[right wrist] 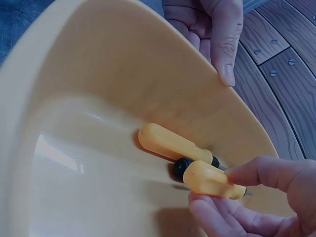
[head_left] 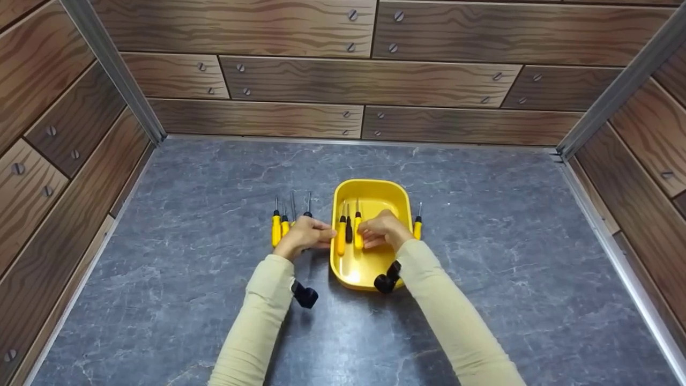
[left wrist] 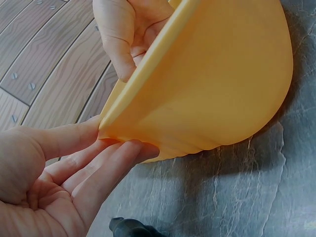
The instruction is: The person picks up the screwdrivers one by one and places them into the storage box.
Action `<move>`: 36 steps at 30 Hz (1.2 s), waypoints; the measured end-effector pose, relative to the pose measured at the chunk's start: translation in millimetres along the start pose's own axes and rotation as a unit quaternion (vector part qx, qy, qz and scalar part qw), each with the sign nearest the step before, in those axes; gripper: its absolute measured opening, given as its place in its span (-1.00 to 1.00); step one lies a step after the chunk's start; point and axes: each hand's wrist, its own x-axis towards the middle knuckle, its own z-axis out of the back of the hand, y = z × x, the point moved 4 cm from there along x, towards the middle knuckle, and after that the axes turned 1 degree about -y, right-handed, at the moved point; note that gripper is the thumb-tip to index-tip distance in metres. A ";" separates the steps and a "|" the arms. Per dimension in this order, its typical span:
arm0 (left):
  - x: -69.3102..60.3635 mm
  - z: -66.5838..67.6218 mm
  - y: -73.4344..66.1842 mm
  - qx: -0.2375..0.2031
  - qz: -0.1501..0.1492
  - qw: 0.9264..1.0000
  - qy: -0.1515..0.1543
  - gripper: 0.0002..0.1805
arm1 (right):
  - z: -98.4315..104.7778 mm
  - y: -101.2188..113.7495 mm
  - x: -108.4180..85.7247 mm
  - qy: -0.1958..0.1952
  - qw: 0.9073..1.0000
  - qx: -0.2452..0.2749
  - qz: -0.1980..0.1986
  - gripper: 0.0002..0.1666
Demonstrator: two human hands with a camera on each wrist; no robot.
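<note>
A yellow plastic tray (head_left: 370,183) stands on the grey surface. My left hand (head_left: 306,234) pinches its left rim, thumb on top and fingers against the outer wall (left wrist: 207,89), as the left wrist view shows. Inside the tray, my right hand (head_left: 383,229) holds a yellow-handled screwdriver (right wrist: 210,180) between thumb and fingers, shaft pointing away. Left of it in the tray lie another yellow-handled screwdriver (head_left: 341,238) and a black-handled screwdriver (head_left: 349,230). Both are close to the held one.
Several yellow-handled screwdrivers (head_left: 276,228) lie left of the tray, partly hidden by my left hand. One more screwdriver (head_left: 417,226) lies just right of the tray. Wood-patterned walls (head_left: 300,118) enclose the grey surface (head_left: 171,257) at the back and sides.
</note>
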 end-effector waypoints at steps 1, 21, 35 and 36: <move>0.1 -0.1 0.0 0.000 0.001 1.000 0.000 -0.65 | -0.5 -0.1 0.0 -0.001 1.000 -0.004 0.000 -0.92; -0.4 0.5 0.6 0.005 -0.004 1.000 -0.009 -0.65 | -5.4 0.1 1.7 -0.034 0.999 -0.036 -0.003 -0.77; -0.8 0.9 -0.6 -0.003 0.002 1.000 -0.011 -0.66 | -6.8 8.1 3.7 -0.035 0.997 -0.067 0.005 -0.82; -0.7 0.9 -0.6 -0.002 0.001 1.000 -0.010 -0.65 | -6.7 8.6 4.0 -0.035 0.997 -0.069 0.004 -0.84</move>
